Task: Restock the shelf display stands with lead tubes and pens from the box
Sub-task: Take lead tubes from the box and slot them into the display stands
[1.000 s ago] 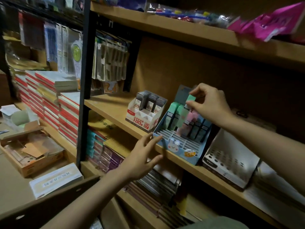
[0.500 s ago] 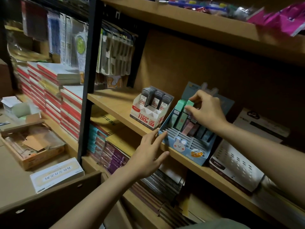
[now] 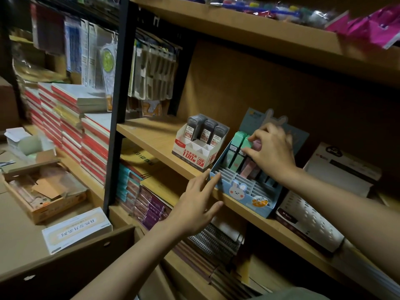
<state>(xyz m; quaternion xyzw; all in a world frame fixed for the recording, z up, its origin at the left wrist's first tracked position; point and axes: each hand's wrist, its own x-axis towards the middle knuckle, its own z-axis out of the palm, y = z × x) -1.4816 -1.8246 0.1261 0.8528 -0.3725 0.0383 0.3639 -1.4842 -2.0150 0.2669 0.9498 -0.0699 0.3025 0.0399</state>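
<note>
Your right hand (image 3: 271,151) pinches a green lead tube (image 3: 241,153) by its cap, at two o'clock of your left hand. Your left hand (image 3: 198,205), fingers straight, steadies the blue display stand (image 3: 263,201). The tube looks light, stiff and slick, so hold near its top.

- On my left I see stacked red-and-white notebooks (image 3: 71,128) piled beside the black shelf upright (image 3: 118,100).
- Above them hang packaged stationery cards (image 3: 151,70), slightly blurred.
- A white flat carton with printed characters (image 3: 76,230) lies on the low surface, near an open cardboard tray (image 3: 46,191) full of brown scraps.
- The top shelf holds magenta packets (image 3: 374,29) and clear bags of coloured items (image 3: 270,9).
- Below the middle board I make out spiral-bound notebooks (image 3: 214,241) and purple booklets (image 3: 149,204).
</note>
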